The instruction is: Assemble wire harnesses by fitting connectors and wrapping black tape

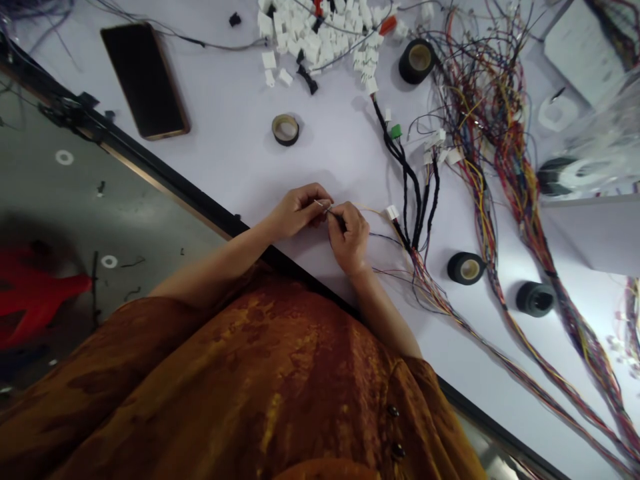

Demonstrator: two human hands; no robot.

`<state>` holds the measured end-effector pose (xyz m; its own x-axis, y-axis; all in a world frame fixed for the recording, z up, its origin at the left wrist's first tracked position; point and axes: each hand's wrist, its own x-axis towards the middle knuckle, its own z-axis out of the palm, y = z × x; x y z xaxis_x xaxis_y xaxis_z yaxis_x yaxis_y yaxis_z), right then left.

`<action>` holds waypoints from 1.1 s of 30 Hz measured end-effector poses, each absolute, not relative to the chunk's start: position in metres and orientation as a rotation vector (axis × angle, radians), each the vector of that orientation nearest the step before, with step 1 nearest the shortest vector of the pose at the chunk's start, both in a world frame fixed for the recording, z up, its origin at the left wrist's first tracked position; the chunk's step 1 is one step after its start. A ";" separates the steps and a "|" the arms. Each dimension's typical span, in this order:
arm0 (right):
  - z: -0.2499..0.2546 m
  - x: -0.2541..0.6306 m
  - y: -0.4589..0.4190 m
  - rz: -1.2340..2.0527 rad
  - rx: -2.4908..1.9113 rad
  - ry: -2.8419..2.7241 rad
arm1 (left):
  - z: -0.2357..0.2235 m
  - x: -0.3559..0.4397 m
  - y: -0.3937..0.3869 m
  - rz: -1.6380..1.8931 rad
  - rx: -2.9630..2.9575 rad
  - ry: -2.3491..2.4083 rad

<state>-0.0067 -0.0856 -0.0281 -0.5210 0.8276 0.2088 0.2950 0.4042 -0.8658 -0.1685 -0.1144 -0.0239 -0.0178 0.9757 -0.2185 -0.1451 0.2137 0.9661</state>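
Close to the table's near edge, my left hand (301, 211) pinches the end of thin wires (320, 203) between thumb and fingers. My right hand (349, 235) is closed right beside it, also on the wires, with a small dark piece under its fingers that I cannot make out. From my right hand the wires run rightward to a wire harness (431, 283). Its black-wrapped branches (414, 183) end in white connectors, one of which (391, 213) lies near my right hand, and a green connector (396, 131).
A small tape roll (285, 129) lies beyond my hands, a phone (145, 80) at the left. White connector housings (320, 37) are heaped at the back. More black tape rolls (466, 268) and long wire bundles (530, 220) lie to the right. A red object (40, 293) is on the floor.
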 end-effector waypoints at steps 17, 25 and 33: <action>-0.010 0.001 -0.076 1.088 -1.008 -1.956 | -0.026 -0.174 -0.114 1.240 0.734 1.160; -0.010 -0.002 -0.078 1.111 -1.008 -1.973 | -0.024 -0.174 -0.116 1.235 0.884 1.228; -0.013 -0.003 -0.078 1.222 -1.058 -1.971 | -0.027 -0.173 -0.118 1.241 1.055 1.285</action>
<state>-0.0031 -0.0780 -0.0131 -0.5144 0.8549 0.0679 0.3196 0.2645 -0.9099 -0.1735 -0.1182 -0.0273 -0.0993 0.9908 -0.0918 -0.0567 0.0864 0.9946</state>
